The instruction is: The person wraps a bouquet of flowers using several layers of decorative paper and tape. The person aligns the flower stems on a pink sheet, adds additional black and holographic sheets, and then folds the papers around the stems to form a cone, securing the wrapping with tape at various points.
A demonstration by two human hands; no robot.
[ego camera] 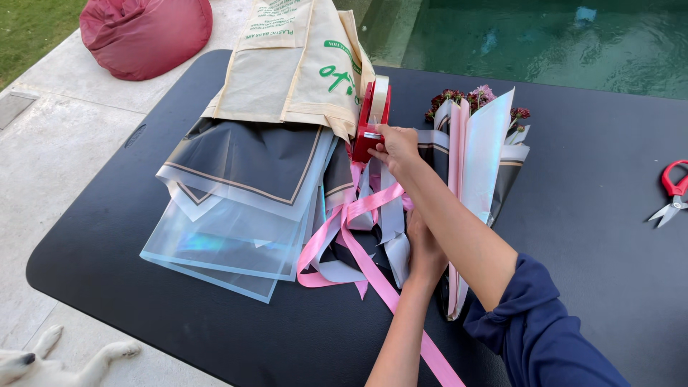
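Several wrapping sheets (236, 208) — dark ones with a pale border on top, clear iridescent ones beneath — lie fanned out on the left of the black desk (143, 301), half slid out of a cream bag (294, 64) at the far side. They look unused, so the stock is out but only part of it has gone into the wrap.

Just right of the sheets, loose pink ribbon (358, 236) and grey ribbon (390, 229) sprawl in loops toward the near edge, not yet tied round anything. A red tape dispenser (369, 118) stands at the far end of the ribbons.

The right hand (394, 147) reaches far to that dispenser, thumb and fingers pinched at its cutting edge; whether a strip of tape is between them is too small to tell. The left hand (424, 247) sits nearer, laid palm-down and partly curled on the lower stem end of the bouquet (476, 143), pressing the wrap there. How tightly it grips is hidden.

The bouquet lies right of centre, flower heads pointing far, already sheathed in pink, iridescent and dark paper — wrapped, I judge, but not yet taped or ribboned.

Red scissors (672, 190) rest well apart at the right edge.
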